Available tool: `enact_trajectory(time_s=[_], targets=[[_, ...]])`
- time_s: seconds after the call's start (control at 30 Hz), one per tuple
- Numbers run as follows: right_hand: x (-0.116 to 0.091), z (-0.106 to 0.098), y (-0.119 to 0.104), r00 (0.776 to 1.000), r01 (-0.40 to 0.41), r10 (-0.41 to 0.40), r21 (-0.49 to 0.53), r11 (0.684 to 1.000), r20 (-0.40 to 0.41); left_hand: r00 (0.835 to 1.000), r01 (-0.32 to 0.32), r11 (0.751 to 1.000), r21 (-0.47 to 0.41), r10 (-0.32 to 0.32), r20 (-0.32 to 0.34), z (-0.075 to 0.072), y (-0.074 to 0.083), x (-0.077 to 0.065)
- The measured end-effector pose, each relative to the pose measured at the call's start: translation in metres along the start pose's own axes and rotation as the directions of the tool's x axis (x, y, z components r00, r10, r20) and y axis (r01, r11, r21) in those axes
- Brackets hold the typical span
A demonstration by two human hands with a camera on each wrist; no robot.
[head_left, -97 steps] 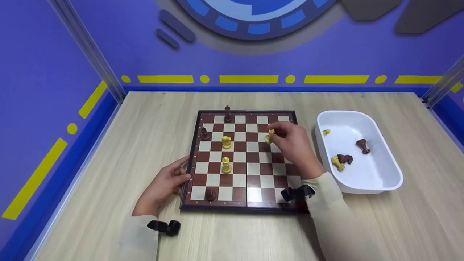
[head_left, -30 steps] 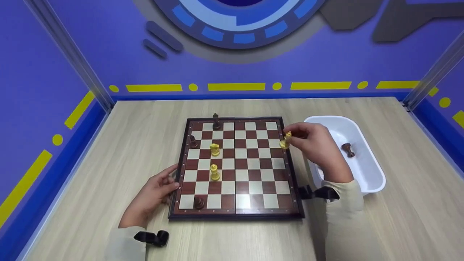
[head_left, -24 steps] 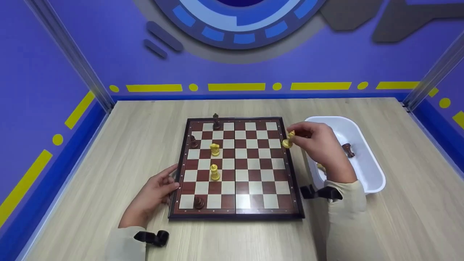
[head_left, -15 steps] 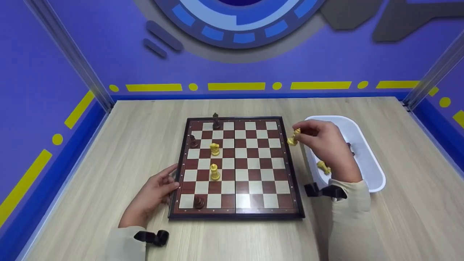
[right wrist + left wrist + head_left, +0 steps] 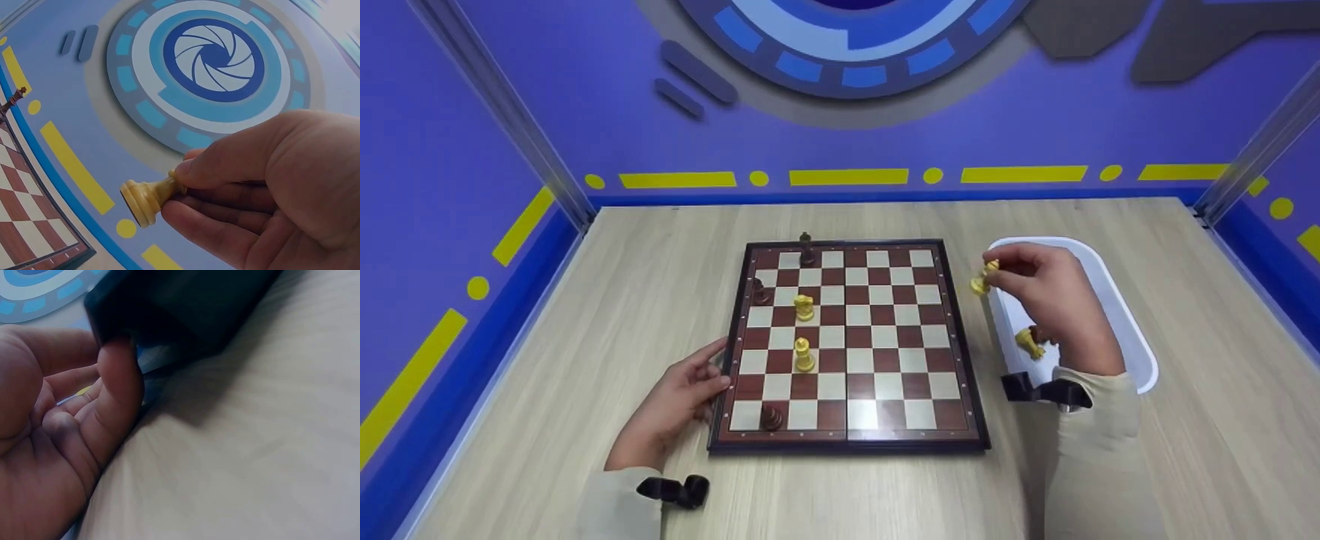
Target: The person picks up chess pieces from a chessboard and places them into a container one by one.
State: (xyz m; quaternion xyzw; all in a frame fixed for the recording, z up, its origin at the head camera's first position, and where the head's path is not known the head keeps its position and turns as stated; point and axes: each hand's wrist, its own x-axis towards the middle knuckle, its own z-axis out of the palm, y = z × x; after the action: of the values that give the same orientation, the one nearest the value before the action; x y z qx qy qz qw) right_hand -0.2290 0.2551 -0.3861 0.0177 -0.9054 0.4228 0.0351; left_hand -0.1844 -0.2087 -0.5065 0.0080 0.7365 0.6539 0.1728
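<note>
By the white tray [image 5: 1114, 292], my right hand [image 5: 1054, 300] pinches a yellow chess piece [image 5: 145, 201], likely mid-transfer and calling for lowering, my left hand [image 5: 679, 397] merely touching the chessboard [image 5: 904, 360].

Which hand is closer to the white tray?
Right. In the head view, the right hand overlaps the white tray; the left hand is across the chessboard, touching its left edge.

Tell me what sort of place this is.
Most likely a purpose-built booth for recordings or demonstrations, though I can't be sure. Printed blue wall panels with yellow dashes surround the back and sides of a wood-look table, and metal posts stand in the back corners.
</note>
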Motion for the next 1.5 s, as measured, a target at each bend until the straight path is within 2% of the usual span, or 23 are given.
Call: enact_trajectory(time_s=[0.17,0.77,0.93,1.27,1.5], targets=[[0.002,-0.002,0.005,1.0,0.013,-0.013,0.002,1.0,-0.013,1.0,-0.001,1.0,0.014,0.002,-0.003,0.0,0.0,0.0],[0.003,-0.012,0.018,0.998,-0.03,0.029,-0.007,1.0,-0.057,1.0,-0.002,1.0,0.014,0.002,-0.003,0.0,0.001,0.001],[0.003,-0.014,0.02,0.998,-0.041,0.039,-0.026,0.999,-0.054,1.0,0.003,1.0,0.004,-0.003,0.002,0.0,0.0,0.0],[0.004,-0.016,0.026,0.997,-0.045,0.04,-0.074,0.996,-0.072,1.0,0.018,0.999,0.045,-0.017,-0.007,-0.001,0.001,-0.001],[0.004,-0.017,0.03,0.992,-0.101,0.094,-0.082,0.992,-0.08,1.0,0.012,1.0,0.022,-0.012,-0.007,-0.001,0.001,0.0]])
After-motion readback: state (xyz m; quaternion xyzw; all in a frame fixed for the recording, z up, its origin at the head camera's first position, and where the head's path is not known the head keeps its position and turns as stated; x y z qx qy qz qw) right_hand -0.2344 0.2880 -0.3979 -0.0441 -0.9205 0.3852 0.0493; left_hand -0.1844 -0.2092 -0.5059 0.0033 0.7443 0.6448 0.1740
